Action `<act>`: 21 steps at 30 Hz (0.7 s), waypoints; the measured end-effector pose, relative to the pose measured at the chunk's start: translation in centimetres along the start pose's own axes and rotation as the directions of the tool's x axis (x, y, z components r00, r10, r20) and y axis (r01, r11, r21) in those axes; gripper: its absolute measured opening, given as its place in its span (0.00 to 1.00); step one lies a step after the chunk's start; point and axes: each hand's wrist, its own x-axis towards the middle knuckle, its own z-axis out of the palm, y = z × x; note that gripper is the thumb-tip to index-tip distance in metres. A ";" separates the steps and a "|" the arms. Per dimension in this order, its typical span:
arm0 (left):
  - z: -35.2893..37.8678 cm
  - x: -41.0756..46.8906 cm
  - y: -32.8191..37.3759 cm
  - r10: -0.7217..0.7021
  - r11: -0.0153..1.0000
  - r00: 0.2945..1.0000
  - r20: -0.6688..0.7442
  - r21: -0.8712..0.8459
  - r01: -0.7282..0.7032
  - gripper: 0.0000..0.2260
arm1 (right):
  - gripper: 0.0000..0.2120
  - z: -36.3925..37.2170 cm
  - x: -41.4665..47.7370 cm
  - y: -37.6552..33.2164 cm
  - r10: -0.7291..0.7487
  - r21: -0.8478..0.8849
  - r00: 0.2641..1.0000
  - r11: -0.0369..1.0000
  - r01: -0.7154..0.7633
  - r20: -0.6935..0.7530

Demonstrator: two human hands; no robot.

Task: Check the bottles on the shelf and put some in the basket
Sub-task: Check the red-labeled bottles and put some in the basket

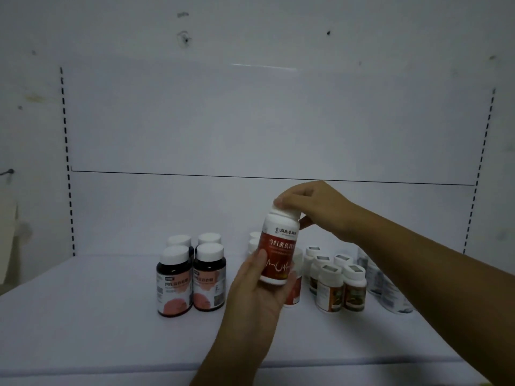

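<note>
both hands [257, 291] grip the red-labelled bottle [277, 253], base and cap.

Setting: shop, pharmacy-type display bay. A white shelf [97, 316] is carrying packaged stock. A left upright [66, 151] and a right upright [484, 146], both slotted, are flanking a plain white back panel [250, 121], as on adjustable retail racking. Goods are standing upright in blocks by kind, several identical units deep: dark bottles [192, 277] with pink labels, red-label bottles [294, 292], small white bottles [338, 286], clear bottles [381, 280] at the right end. A scuffed white wall [250, 23] is showing above.
</note>
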 end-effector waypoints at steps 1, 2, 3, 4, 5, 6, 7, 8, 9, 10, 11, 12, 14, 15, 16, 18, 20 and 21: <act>0.0 -0.2 0.3 -0.098 0.981 0.994 0.041 -0.163 0.103 0.22 | 0.12 0.1 -0.2 -0.2 -0.002 -0.007 1.000 1.000 0.002 0.011; -0.1 -0.5 0.6 -0.166 0.950 0.983 0.082 -0.253 0.182 0.22 | 0.12 0.1 -0.3 -0.3 -0.002 -0.009 1.000 1.000 0.002 0.022; -0.2 -0.9 0.8 -0.208 0.926 0.970 0.123 -0.294 0.236 0.22 | 0.12 0.1 -0.5 -0.5 -0.002 -0.009 1.000 1.000 0.002 0.031; -0.4 -1.1 0.8 -0.233 0.909 0.959 0.161 -0.313 0.274 0.22 | 0.14 0.0 -0.7 -0.5 -0.002 -0.015 0.999 1.000 0.003 0.038; -0.6 -1.3 0.7 -0.255 0.891 0.947 0.193 -0.333 0.308 0.24 | 0.16 0.0 -0.8 -0.6 0.004 -0.036 0.999 0.999 -0.003 0.040; -0.8 -1.4 0.7 -0.273 0.874 0.936 0.220 -0.349 0.337 0.26 | 0.19 0.1 -1.0 -0.5 0.012 -0.070 0.999 0.997 -0.009 0.041; -0.9 -1.6 0.6 -0.283 0.868 0.931 0.230 -0.353 0.350 0.26 | 0.23 0.1 -1.1 -0.5 0.025 -0.110 0.999 0.994 -0.020 0.043; -1.0 -1.7 0.5 -0.287 0.874 0.934 0.213 -0.342 0.346 0.24 | 0.27 0.2 -1.3 -0.4 0.037 -0.140 0.998 0.990 -0.029 0.052; -1.1 -1.7 0.5 -0.289 0.881 0.939 0.187 -0.331 0.337 0.23 | 0.29 0.1 -1.5 -0.4 0.051 -0.154 0.996 0.987 -0.040 0.068; -1.1 -1.7 0.4 -0.292 0.884 0.941 0.172 -0.327 0.334 0.23 | 0.27 0.1 -1.7 -0.4 0.058 -0.147 0.994 0.988 -0.043 0.097; -1.2 -1.7 0.3 -0.296 0.882 0.939 0.174 -0.328 0.339 0.24 | 0.23 -0.1 -1.9 -0.4 0.054 -0.114 0.990 0.993 -0.039 0.131; -1.2 -1.7 0.2 -0.300 0.878 0.937 0.178 -0.332 0.345 0.24 | 0.16 -0.3 -2.1 -0.4 0.040 -0.067 0.985 0.997 -0.029 0.167; -1.5 -1.6 0.0 -0.308 0.875 0.934 0.179 -0.332 0.352 0.26 | 0.10 -0.7 -2.4 -0.2 0.020 0.003 0.975 1.000 -0.021 0.220; -1.6 -1.5 -0.1 -0.314 0.875 0.934 0.168 -0.331 0.354 0.27 | 0.10 -0.8 -2.5 -0.1 0.017 0.011 0.974 1.000 -0.020 0.225; -1.7 -1.4 -0.1 -0.315 0.877 0.936 0.157 -0.328 0.350 0.27 | 0.10 -0.8 -2.5 0.2 0.017 -0.010 0.977 1.000 -0.015 0.213; -2.0 -1.1 -0.2 -0.285 0.896 0.949 0.133 -0.315 0.313 0.30 | 0.09 -0.4 -2.6 0.4 0.021 -0.087 0.988 0.996 -0.007 0.155; -2.4 -1.0 -0.4 -0.219 0.928 0.966 0.135 -0.276 0.249 0.39 | 0.13 0.0 -2.5 0.5 0.027 -0.133 0.995 0.991 -0.014 0.097; -2.6 -1.0 -0.5 -0.201 0.938 0.970 0.140 -0.256 0.232 0.43 | 0.16 0.0 -2.4 0.6 0.032 -0.139 0.996 0.990 -0.020 0.086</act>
